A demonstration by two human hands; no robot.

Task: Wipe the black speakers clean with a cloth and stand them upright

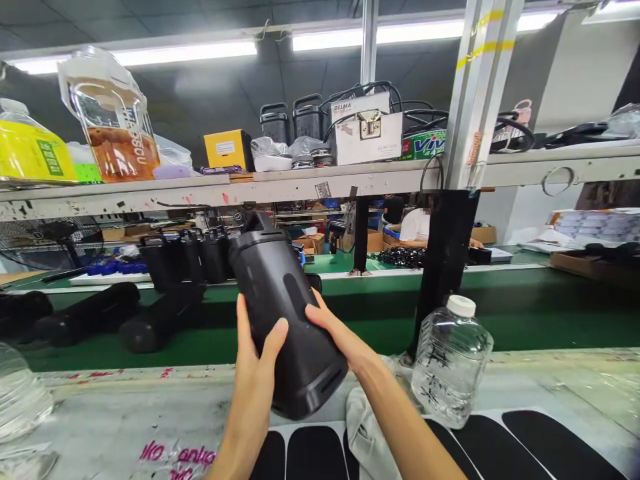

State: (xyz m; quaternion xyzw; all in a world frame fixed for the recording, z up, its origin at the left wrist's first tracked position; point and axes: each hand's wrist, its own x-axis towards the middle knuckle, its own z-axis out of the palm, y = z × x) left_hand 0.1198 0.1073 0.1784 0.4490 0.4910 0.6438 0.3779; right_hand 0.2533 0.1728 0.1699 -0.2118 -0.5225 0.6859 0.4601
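Factory workshop: green conveyor belt [530, 300], strip lights [415, 32].

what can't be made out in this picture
All in the head view:
Far side of the black cylinder: hidden by its own body.
Parts of the left hand and right hand: hidden behind the cylinder.
Clear container: cut off by the left edge.
Black pads: cut off by the bottom edge.
Label print on the yellow box: too small.

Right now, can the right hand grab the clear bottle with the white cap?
Probably not: the right hand is holding the black cylinder, though the way to the bottle looks free.
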